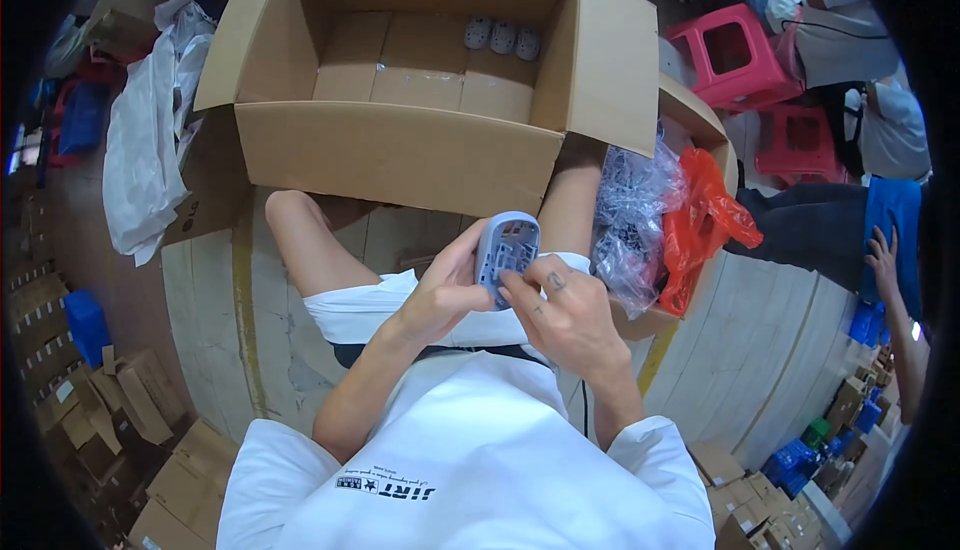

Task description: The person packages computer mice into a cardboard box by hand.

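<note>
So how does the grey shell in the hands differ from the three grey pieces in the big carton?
The grey shell is held by both hands, left hand and right hand, its ribbed hollow side showing. The three grey pieces lie untouched in a row on the carton floor, looking far smaller. All are the same pale grey.

open cardboard box (400,155) close ahead of hands, mostly empty inside, bagged parts (635,215) crowding right
</note>
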Available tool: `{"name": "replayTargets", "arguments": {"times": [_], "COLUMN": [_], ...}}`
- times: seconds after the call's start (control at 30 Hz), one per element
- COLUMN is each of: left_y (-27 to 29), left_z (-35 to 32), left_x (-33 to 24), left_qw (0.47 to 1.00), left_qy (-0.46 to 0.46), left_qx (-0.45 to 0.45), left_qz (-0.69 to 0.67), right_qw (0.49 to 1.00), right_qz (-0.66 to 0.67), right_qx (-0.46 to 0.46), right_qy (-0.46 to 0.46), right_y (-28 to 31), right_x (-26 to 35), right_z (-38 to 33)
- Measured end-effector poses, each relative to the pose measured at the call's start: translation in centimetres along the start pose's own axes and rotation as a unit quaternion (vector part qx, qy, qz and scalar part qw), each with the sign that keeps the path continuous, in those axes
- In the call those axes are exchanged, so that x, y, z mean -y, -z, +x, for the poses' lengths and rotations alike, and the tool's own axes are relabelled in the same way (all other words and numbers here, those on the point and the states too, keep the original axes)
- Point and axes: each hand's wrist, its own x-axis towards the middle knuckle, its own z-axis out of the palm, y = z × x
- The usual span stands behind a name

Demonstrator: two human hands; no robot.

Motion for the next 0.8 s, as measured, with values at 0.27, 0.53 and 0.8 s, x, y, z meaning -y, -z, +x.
{"name": "replayTargets", "arguments": {"times": [0.27,0.53,0.8], "left_y": [-0.1,0.1,-0.7], "left_z": [-0.3,0.3,0.6], "left_x": [0.2,1.1,1.2], "left_qw": [0.998,0.972,0.982], "left_qy": [0.014,-0.054,-0.054], "left_qx": [-0.041,-0.1,-0.13], "left_qz": [0.038,0.204,0.125], "right_qw": [0.983,0.993,0.994], "right_qz": [0.083,-0.065,-0.078], "right_qx": [-0.073,-0.005,-0.01], "right_qy": [-0.147,-0.1,-0.076], "right_y": [-0.3,-1.1,-1.2], "right_x": [0.1,0.4,-0.5], "right_z": [1.2,3.0,3.5]}}
